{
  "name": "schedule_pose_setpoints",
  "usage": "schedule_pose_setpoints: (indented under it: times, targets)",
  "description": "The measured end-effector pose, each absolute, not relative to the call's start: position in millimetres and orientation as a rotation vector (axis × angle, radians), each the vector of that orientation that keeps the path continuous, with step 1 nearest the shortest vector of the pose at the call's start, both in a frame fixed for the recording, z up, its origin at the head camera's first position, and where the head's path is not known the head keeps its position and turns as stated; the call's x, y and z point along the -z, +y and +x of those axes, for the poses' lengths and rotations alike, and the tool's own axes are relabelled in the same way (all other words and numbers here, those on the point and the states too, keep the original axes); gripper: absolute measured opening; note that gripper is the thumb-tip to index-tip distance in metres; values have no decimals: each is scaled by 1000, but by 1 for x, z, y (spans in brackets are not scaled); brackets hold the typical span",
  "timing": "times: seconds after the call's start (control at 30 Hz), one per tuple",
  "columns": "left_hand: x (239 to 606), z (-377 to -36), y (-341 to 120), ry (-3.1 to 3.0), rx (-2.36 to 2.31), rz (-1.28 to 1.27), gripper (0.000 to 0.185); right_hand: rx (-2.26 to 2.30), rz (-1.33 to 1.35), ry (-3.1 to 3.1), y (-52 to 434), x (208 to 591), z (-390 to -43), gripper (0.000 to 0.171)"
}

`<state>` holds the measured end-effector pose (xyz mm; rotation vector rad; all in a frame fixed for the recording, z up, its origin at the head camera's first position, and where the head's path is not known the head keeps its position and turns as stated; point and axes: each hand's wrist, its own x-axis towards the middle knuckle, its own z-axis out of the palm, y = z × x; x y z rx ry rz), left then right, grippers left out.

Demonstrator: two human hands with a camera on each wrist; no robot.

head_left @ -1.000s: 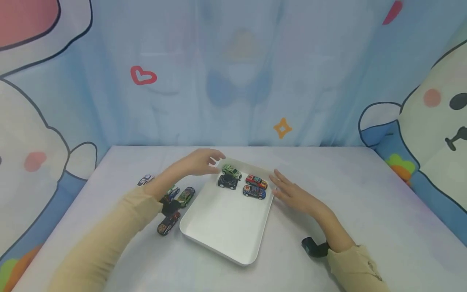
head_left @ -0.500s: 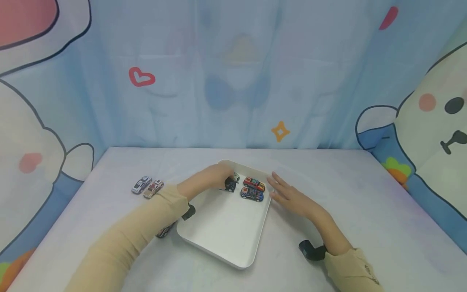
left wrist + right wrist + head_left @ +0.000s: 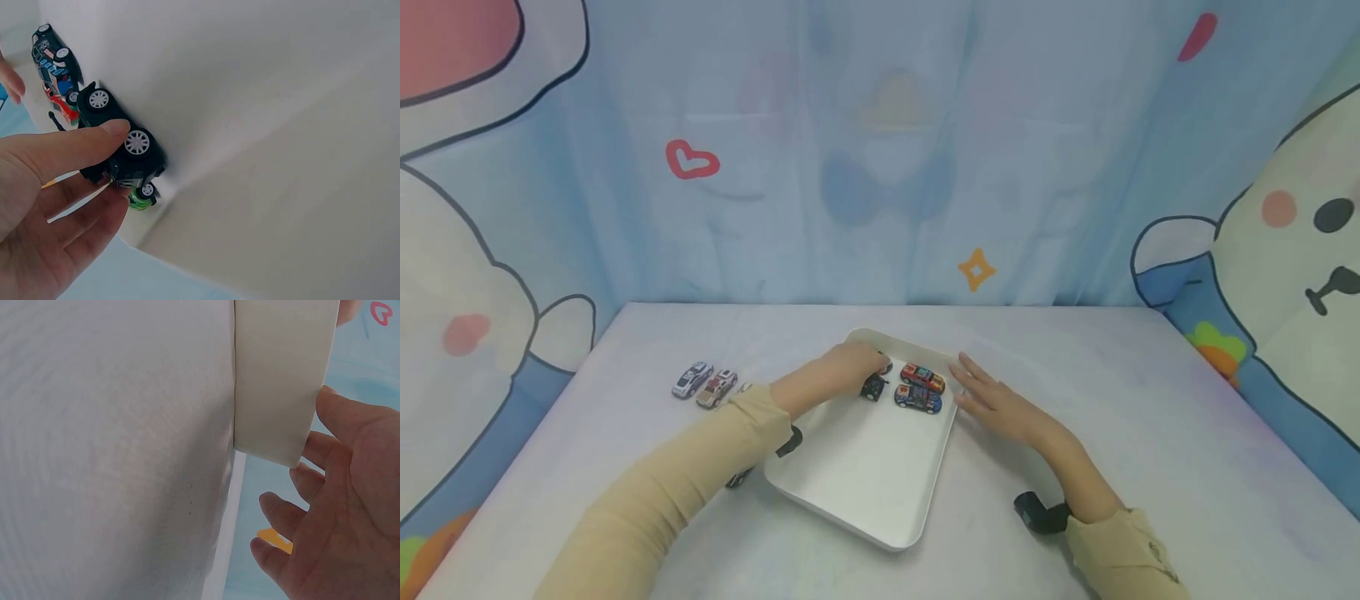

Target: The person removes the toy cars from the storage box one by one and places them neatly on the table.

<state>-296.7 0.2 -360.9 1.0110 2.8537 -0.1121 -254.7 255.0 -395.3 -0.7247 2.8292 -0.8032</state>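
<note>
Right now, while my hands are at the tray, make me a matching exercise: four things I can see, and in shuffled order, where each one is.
Things:
1. Black toy car with white wheels
2. Leftmost white toy car
3. Blue patterned toy car
4. Bare right hand

Places:
A. At the rim of the white rectangular tray
B. Beside the red-and-yellow toy car
C. Pinched by the left hand
D. Outside the tray

Pairs: 1-C, 2-D, 3-B, 4-A

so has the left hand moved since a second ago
Yes: in the head view, against the orange star on the curtain, the left hand has shifted right and lower; it now pinches the black car.
</note>
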Motion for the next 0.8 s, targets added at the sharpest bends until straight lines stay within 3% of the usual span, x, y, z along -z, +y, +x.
schedule_pose_setpoints:
  times: [0.4, 0.63, 0.8]
  targets:
    - [351, -287, -15, 2686, -129, 1112, 36, 812, -726, 2805, 256, 391, -253, 56]
    - [314, -257, -48, 2706, -385, 1277, 37, 812, -763, 2804, 257, 392, -254, 56]
    - [296, -232, -86, 2822, -444, 1173, 40, 805, -752, 2802, 257, 394, -256, 56]
